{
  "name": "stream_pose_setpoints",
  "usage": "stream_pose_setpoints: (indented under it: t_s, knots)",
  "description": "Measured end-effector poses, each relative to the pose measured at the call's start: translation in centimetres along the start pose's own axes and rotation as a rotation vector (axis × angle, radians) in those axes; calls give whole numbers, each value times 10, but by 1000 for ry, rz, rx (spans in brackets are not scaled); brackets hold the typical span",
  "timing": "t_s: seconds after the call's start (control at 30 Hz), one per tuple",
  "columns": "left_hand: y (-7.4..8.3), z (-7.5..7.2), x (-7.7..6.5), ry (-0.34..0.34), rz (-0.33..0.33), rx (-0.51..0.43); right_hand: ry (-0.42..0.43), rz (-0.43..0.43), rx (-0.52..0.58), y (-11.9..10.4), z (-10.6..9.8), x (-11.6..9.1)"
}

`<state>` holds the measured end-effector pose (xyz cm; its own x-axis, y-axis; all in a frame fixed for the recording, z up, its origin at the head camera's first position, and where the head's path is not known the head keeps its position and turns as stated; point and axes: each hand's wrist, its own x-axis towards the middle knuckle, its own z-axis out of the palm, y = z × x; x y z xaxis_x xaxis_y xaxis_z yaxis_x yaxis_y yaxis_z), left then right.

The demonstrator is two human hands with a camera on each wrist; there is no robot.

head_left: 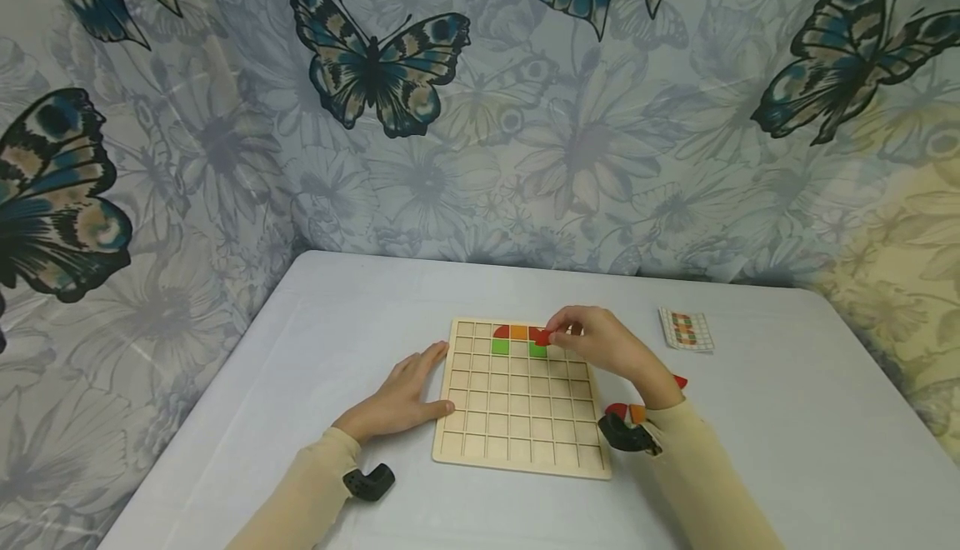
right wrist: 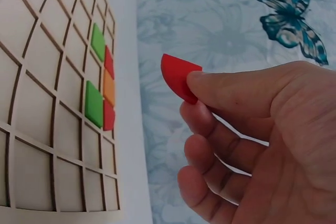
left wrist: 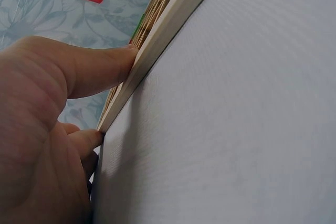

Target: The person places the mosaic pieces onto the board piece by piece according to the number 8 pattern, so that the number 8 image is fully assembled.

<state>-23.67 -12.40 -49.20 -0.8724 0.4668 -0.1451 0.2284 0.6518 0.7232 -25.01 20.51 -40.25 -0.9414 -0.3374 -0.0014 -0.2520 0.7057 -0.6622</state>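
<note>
A wooden grid board (head_left: 519, 407) lies flat on the white table. My right hand (head_left: 596, 337) pinches a red quarter-circle tile (right wrist: 178, 74) between thumb and index finger, above the board's far edge. In the far row sit an orange square tile (head_left: 518, 332) and red tiles (right wrist: 108, 116) on either side of it. Two green square tiles (right wrist: 94, 104) fill cells in the row nearer me, with a bare cell between them. Along the board's left edge, my left hand (head_left: 401, 396) is spread, its thumb (left wrist: 105, 66) touching the rim and its fingers extended.
A pattern card (head_left: 686, 330) with a coloured grid lies at the back right. Beside the board's right edge, partly behind my right wrist, are loose red (head_left: 617, 410) and orange (head_left: 637, 413) tiles. A butterfly-printed cloth (head_left: 480, 158) stands behind the table.
</note>
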Motion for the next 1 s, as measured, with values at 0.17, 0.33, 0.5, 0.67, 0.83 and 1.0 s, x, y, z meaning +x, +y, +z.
stream_pose_setpoints:
  t_s: [0.17,0.33,0.5,0.67,0.83,1.0]
  knots:
    - [-1,0,0,-1,6,10,-47,13,-6,5,8,3]
    - [0,0,0,0,5,17,-87,44,-23,8,17,8]
    - [0,0,0,-5,-2,16,-101,71,-69,9,23,10]
    - [0,0,1,-6,-5,12,-108,71,-94,11,27,10]
    - [1,0,1,-1,-2,15,-114,69,-132,14,30,11]
    - [1,0,0,-3,-4,20,-118,79,-137,14,34,11]
